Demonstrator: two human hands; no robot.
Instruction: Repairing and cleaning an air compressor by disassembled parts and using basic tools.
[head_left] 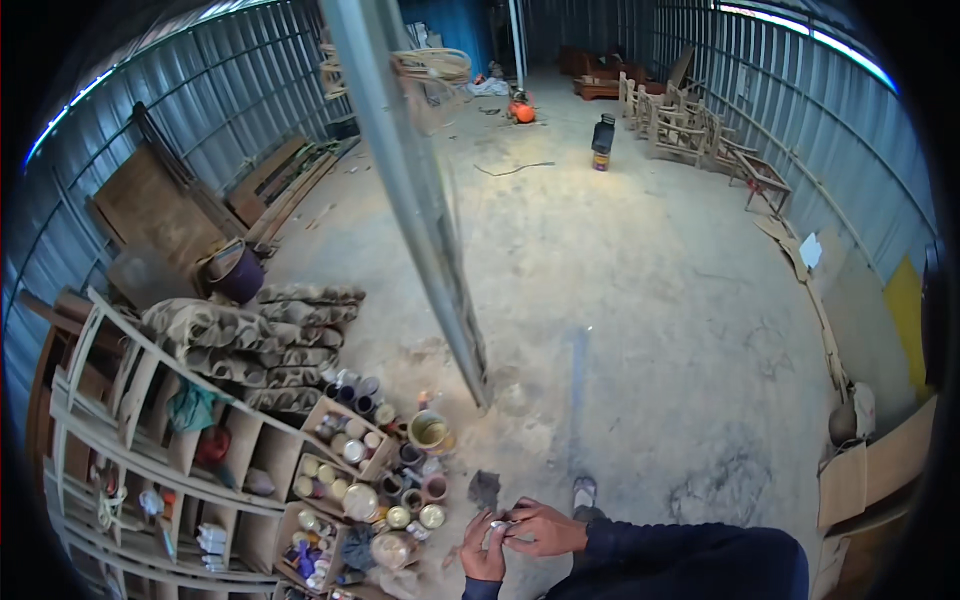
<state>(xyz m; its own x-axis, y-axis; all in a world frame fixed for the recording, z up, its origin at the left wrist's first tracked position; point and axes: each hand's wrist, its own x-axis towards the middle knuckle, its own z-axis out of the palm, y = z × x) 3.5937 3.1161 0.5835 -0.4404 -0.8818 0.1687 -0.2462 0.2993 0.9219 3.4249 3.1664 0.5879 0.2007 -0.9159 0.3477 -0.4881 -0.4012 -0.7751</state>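
My left hand point(484, 550) and my right hand point(545, 528) meet low in the view, right of the paint tins. Between their fingertips is a small pale, shiny thing point(499, 525), mostly covered by the fingers and too small to name. Both hands are closed, with thumbs and fingers pinched around it. Just beyond them a dark grey rag point(485, 490) lies on the floor. To the left stand several tins and jars point(398, 517), some in cardboard boxes point(325, 410), and an open yellowish bucket point(430, 430).
A metal post point(410, 200) rises from the floor ahead. On the left are a wooden shelf unit point(150, 370), a purple bucket point(238, 272) and leaning boards point(160, 215). Wooden chair frames point(680, 130) line the far right. A sandal-clad foot point(585, 492) shows beyond my right hand.
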